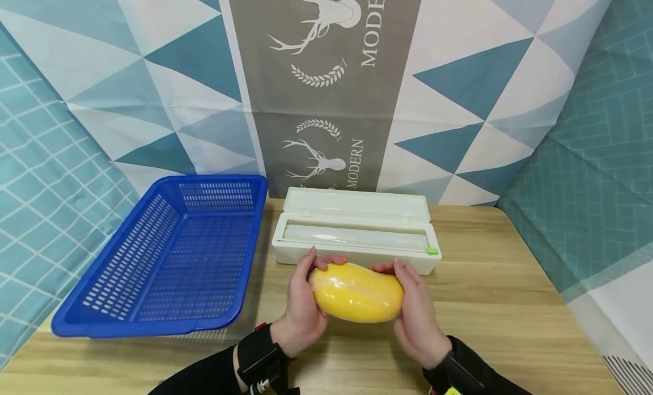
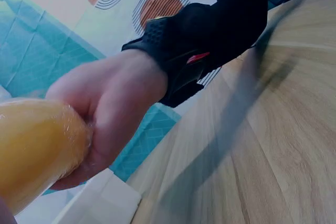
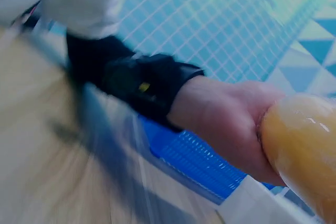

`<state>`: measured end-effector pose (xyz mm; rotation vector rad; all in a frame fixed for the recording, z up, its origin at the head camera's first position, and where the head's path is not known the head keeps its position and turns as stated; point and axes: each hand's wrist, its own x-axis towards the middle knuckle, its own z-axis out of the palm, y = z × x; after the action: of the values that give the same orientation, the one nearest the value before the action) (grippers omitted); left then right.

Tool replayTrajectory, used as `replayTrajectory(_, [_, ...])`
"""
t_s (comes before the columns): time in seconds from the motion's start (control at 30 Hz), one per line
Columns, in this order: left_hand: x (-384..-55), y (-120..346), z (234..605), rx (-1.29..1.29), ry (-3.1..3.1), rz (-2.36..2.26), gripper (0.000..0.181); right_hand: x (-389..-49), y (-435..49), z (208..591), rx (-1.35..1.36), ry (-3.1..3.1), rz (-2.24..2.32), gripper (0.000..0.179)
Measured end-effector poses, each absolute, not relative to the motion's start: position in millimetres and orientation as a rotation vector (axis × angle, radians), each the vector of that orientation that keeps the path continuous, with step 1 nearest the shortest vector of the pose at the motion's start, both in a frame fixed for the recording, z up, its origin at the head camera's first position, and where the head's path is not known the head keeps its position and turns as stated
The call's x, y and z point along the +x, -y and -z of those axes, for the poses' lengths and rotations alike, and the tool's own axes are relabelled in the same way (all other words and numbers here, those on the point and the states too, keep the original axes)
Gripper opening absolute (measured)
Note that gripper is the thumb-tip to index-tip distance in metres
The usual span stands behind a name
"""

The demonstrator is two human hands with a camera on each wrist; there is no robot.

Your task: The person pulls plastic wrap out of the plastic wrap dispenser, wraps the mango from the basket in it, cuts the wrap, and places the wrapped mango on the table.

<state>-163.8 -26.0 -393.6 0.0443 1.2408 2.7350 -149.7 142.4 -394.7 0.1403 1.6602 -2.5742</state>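
Observation:
Between both hands is a yellow, mango-shaped fruit [image 1: 359, 293], its surface glossy with clear cling film. My left hand [image 1: 305, 307] grips its left end, the thumb and fingers curled about it. At the opposite end my right hand [image 1: 419, 321] holds it in the same manner. Right behind the fruit, a long white cling film box [image 1: 357, 259] lies with its lid raised and a roll [image 1: 354, 236] inside. The left wrist view shows the wrapped fruit [image 2: 39, 150] close up; it also fills the right edge of the right wrist view. The fruit's underside is hidden.
A blue perforated plastic basket [image 1: 189, 270] stands to the left on the wooden table [image 1: 490, 304]. A small green piece [image 1: 432, 251] sits at the box's right end. Patterned cloth [image 1: 326, 111] rises behind the table, with teal sheets at the sides.

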Motion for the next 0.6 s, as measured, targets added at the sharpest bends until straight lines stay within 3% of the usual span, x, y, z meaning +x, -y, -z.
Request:
replayTrajectory(0.23, [-163.2, 16.5, 393.8, 0.079, -1.257, -2.735, 0.036, -152.5, -136.7, 399.9, 0.322, -1.353, 2.714, 0.036])
replayTrajectory(0.6, [-160.0, 15.6, 389.0, 0.157, -1.290, -2.782, 0.035, -149.5, -125.1, 397.9, 0.344, -1.296, 2.725, 0.034])
